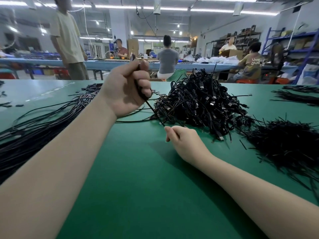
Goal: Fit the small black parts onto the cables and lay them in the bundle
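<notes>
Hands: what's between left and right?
Head view: a taut black cable runs from the left hand down to the right hand, above the bare green mat.

I see two bare forearms with no sleeves reaching the wrists. My left hand and right hand wear no gloves, rings, watch or bands.

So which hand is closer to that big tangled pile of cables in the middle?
Right. The right hand sits just in front of the tangled pile, near its lower edge. The left hand is raised to the pile's left, gripping a cable.
</notes>
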Tool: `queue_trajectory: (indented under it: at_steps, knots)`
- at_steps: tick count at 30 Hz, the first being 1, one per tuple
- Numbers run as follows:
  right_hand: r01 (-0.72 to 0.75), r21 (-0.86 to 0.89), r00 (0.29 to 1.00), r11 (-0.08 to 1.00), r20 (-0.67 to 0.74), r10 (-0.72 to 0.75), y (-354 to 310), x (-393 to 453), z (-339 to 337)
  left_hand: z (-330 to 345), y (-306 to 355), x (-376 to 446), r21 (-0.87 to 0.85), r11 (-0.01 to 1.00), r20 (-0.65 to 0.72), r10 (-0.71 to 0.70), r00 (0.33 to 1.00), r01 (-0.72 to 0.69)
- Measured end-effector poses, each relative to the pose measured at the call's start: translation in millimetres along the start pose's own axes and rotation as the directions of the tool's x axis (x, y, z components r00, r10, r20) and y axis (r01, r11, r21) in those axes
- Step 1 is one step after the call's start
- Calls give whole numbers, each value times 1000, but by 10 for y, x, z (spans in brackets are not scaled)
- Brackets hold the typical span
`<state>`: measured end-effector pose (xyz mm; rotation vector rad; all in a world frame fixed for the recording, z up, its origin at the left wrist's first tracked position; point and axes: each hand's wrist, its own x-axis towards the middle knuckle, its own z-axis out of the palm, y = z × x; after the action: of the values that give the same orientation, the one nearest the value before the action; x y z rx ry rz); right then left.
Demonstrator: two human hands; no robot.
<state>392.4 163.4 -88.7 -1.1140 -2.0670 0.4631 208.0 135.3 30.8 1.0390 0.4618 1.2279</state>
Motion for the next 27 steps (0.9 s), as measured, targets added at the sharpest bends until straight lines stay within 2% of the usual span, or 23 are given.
queue_trajectory:
  at_steps: [1,3,4,6,7,8,9,11,12,14,17,20,22,24,27]
  knots:
    - [-53,26,998,998,-21,54,15,14,-3,-2,32,-11,30,999,76,-37,996,35]
    - [-131,69,984,989,-115,138,39,41,-23,-22,25,-30,244,957,168,-199,965,155]
    - [-154,82,970,985,-178,167,52,51,-42,-33,-35,-28,418,877,138,-320,937,238]
    - [-163,111,939,980,-289,189,58,61,-75,-27,-246,0,729,563,-61,-514,855,390]
    - [-137,140,928,981,-329,176,45,58,-82,-9,-371,32,793,432,-163,-530,832,431]
    - [-92,169,920,981,-363,149,13,55,-81,11,-489,69,807,382,-231,-498,836,450]
    - [-38,186,916,982,-385,109,-36,45,-74,23,-588,113,778,429,-267,-435,860,459]
    - [71,156,927,985,-376,-8,-113,18,-36,33,-694,189,590,690,-318,-277,906,419]
    - [124,117,935,985,-345,-77,-128,0,-8,31,-708,212,474,809,-339,-195,920,347]
    - [196,57,953,979,-244,-177,-124,-25,43,32,-688,237,329,922,-342,-84,936,203]
    - [145,120,985,982,-111,-132,-50,13,65,49,-614,235,164,982,-306,-37,951,91]
    - [-56,262,998,963,1,58,2,64,49,39,-544,209,35,999,-287,-15,958,26]
    - [-148,385,987,911,3,158,15,85,34,2,-531,205,-22,999,-249,-35,968,31]
    - [-210,541,974,814,40,225,11,107,7,-40,-557,189,-40,997,-196,-78,977,71]
    - [-265,641,964,720,175,200,-6,114,-29,-64,-684,159,-9,987,-94,-163,982,163]
